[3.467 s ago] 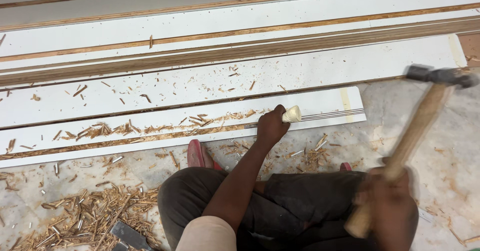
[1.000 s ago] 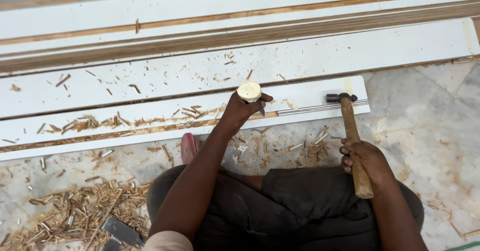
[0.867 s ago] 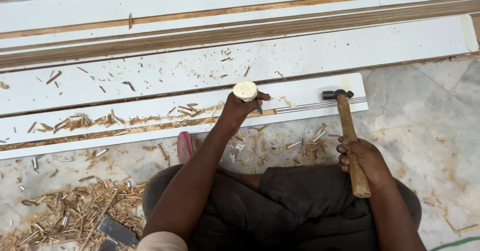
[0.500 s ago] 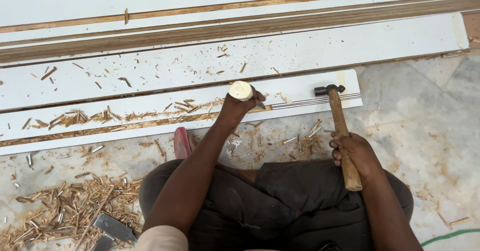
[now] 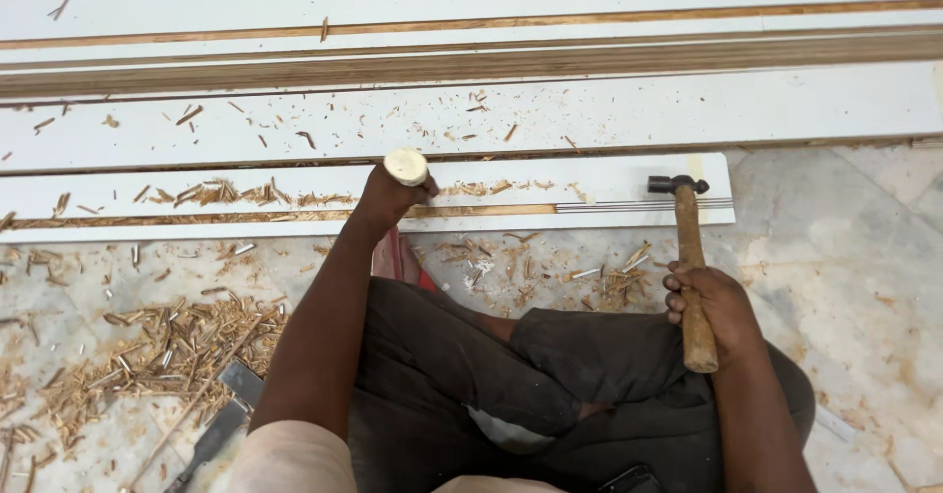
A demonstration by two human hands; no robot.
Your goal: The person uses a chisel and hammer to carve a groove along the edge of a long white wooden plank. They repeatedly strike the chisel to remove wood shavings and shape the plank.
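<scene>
Long white boards (image 5: 688, 110) are lying across the floor beyond both hands, with strips of bare wood running between them. The nearest white board (image 5: 609, 174), the one directly under the hands, is carrying a grooved channel of exposed wood along its length. A pale stone floor (image 5: 845, 247) is spreading out to the right of the right hand and beneath the seated person, whose dark-trousered legs (image 5: 511, 365) are folding between the two arms.

Wood shavings (image 5: 147, 346) are piling up on the floor well to the left of the left arm, with more scattered just below the board between the hands.

The hammer (image 5: 688, 257) is resting with its dark metal head on the near board, its wooden handle running back toward the person. The right hand (image 5: 717, 306) is wrapping closed around the lower part of that handle.

The left hand (image 5: 388, 196) is gripping closed around a chisel, of which only the round, pale handle end (image 5: 406, 166) is showing above the fist; its blade is hidden beneath the hand, over the groove.

A dark flat tool (image 5: 221, 424) is lying on the floor just left of the left forearm.
</scene>
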